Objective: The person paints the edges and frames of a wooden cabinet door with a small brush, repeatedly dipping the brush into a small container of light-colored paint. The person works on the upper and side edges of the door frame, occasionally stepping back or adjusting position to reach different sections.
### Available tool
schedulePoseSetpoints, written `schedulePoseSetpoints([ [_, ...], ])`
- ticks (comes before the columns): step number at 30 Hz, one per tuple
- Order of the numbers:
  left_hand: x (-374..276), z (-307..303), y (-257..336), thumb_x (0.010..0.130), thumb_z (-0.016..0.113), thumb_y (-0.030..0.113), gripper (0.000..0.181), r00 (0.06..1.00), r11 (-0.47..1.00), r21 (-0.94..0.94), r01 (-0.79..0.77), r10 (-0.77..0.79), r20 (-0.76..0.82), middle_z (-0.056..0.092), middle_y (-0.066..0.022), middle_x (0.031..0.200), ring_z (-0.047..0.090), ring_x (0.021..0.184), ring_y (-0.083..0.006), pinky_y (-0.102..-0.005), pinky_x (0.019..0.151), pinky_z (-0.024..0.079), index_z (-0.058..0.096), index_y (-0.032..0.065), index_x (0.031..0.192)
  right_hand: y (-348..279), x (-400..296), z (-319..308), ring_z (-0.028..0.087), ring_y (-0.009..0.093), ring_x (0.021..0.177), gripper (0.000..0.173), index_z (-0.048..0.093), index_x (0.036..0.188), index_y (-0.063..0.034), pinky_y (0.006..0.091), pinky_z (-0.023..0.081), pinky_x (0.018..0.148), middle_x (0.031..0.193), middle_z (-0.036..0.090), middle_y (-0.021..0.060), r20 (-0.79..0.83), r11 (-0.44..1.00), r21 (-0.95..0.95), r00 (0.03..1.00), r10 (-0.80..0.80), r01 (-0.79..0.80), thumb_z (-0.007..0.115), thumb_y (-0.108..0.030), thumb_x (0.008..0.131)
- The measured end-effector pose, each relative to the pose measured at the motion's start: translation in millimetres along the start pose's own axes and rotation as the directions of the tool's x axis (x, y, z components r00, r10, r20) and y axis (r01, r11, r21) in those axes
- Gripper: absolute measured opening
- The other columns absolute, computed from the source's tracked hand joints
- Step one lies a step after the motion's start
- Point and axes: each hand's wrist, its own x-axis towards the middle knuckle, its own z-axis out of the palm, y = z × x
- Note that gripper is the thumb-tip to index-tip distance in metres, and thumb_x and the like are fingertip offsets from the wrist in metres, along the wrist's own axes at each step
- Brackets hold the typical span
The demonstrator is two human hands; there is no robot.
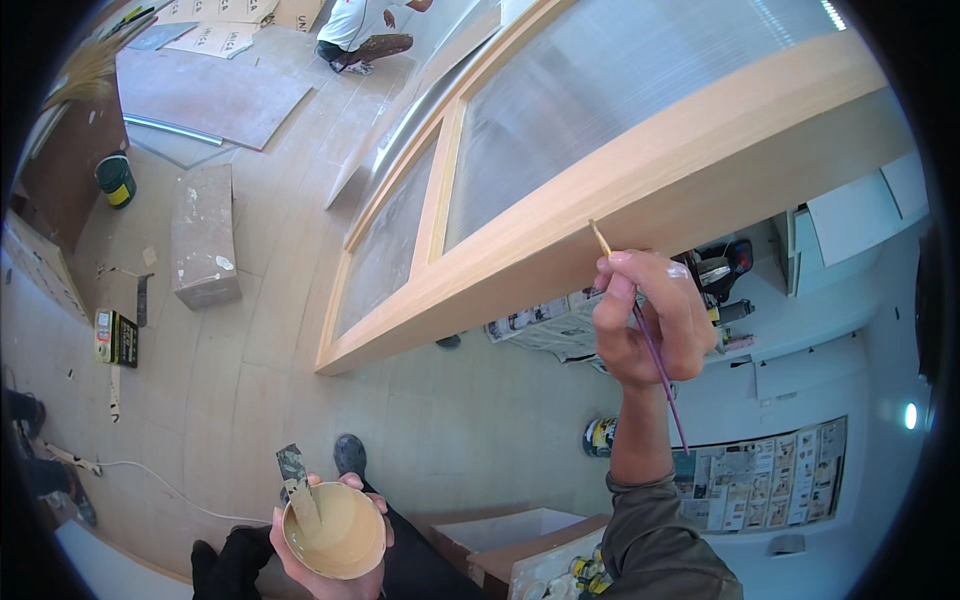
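My right hand [652,315] holds a thin artist's paintbrush [660,360] with a purple handle. Its bristle tip meets the lower edge of a light wooden frame [525,217], which has translucent ribbed panels [600,112] set in it. Low in the view, my left hand [289,551] grips a round cup of beige paint or filler [341,532]. A flat, stained stirring strip [294,472] stands in the cup and leans on its rim.
A person [360,34] crouches beyond the frame. A spattered box [202,232], a green bucket [115,180] and a square tin [116,337] stand on the left floor. An open box [510,525] and small paint cans [589,570] are below. Newspaper [765,480] covers part of the right side.
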Motion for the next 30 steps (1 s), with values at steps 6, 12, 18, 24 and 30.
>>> schedulePoseSetpoints([
  [6,1.4,0.8,-0.1,0.095,0.037,0.063,0.058,1.000,1.000,0.011,0.008,-0.008,-0.016,0.057,-0.0166,0.107,0.064,0.080,-0.0348,-0.0389,0.046,0.052,0.053,0.0142,0.121,0.5,-0.2,1.9,0.068,0.023,0.065,0.017,0.070,0.093,0.0039,0.0308,0.058,0.060,0.078,0.069,0.0126,-0.035,1.000,-0.009,0.999,-0.002,0.001,0.065,0.009,0.078],
  [12,3.3,1.2,1.5,0.095,0.037,0.064,0.059,0.999,0.999,-0.004,0.036,-0.036,-0.015,0.057,-0.0168,0.107,0.064,0.080,-0.0351,-0.0388,0.047,0.052,0.053,0.0144,0.122,-0.9,1.5,1.9,0.067,0.022,0.064,0.020,0.070,0.095,0.0035,0.0300,0.056,0.059,0.079,0.069,0.0123,-0.032,1.000,-0.018,0.999,-0.001,0.000,0.064,0.010,0.076],
  [18,4.8,-0.7,1.5,0.094,0.037,0.064,0.060,0.999,0.999,-0.003,0.037,-0.037,0.010,0.057,-0.0171,0.107,0.064,0.081,-0.0355,-0.0397,0.047,0.052,0.053,0.0142,0.123,-2.5,1.5,-0.2,0.067,0.022,0.065,0.021,0.070,0.094,0.0034,0.0303,0.056,0.060,0.082,0.068,0.0130,0.009,0.999,-0.037,1.000,-0.016,0.016,0.064,0.010,0.075],
  [24,0.8,-7.9,4.8,0.097,0.037,0.062,0.065,0.999,0.999,0.037,0.033,-0.032,-0.039,0.057,-0.0214,0.125,0.063,0.097,-0.0417,-0.0443,0.062,0.054,0.053,0.0121,0.136,-6.4,5.9,0.1,0.065,0.021,0.066,0.026,0.071,0.097,0.0018,0.0306,0.055,0.060,0.083,0.068,0.0116,0.097,0.999,-0.020,0.994,-0.048,0.050,0.064,0.011,0.074],
  [30,-2.7,-15.9,10.0,0.097,0.040,0.059,0.065,0.998,0.999,0.009,0.046,-0.047,0.035,0.059,-0.0229,0.131,0.063,0.105,-0.0446,-0.0479,0.071,0.055,0.053,0.0118,0.141,2.5,6.8,-3.7,0.065,0.019,0.067,0.027,0.071,0.102,0.0021,0.0278,0.056,0.057,0.089,0.066,0.0121,-0.032,1.000,0.017,0.999,0.000,0.001,0.065,0.011,0.078],
])
